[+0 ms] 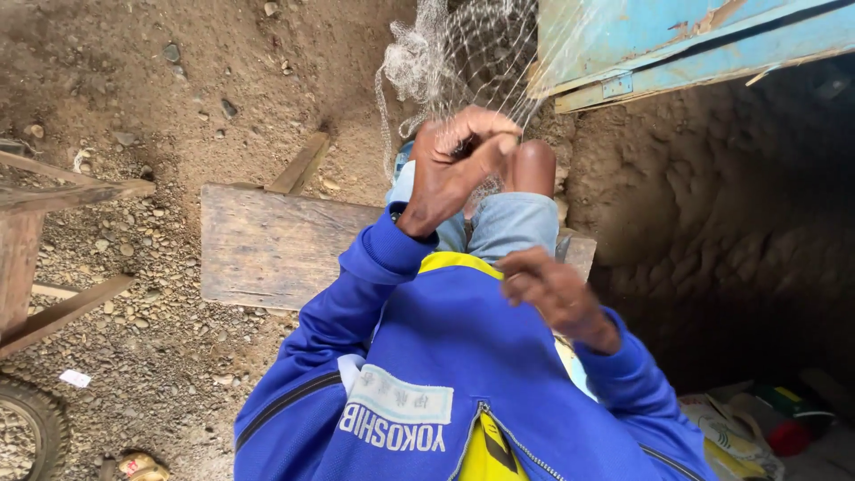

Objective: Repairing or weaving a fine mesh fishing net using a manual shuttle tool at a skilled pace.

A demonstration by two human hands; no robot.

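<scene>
Head view is showing the left hand [459, 165] pinching the grey net [463, 58] taut above the knees, its grip clamped on mesh, while the right hand [557, 294] is curling loosely shut near the wooden bench's [267, 245] right edge.

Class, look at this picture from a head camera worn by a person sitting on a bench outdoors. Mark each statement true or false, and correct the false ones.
1. The left hand grips a fishing net. True.
2. The right hand holds a hammer. False: no tool shows in it; it is held near the blue jacket.
3. The wooden bench stands on sandy, stony ground. True.
4. The net lies folded on the bench. False: it hangs down from above to the left hand.
</scene>
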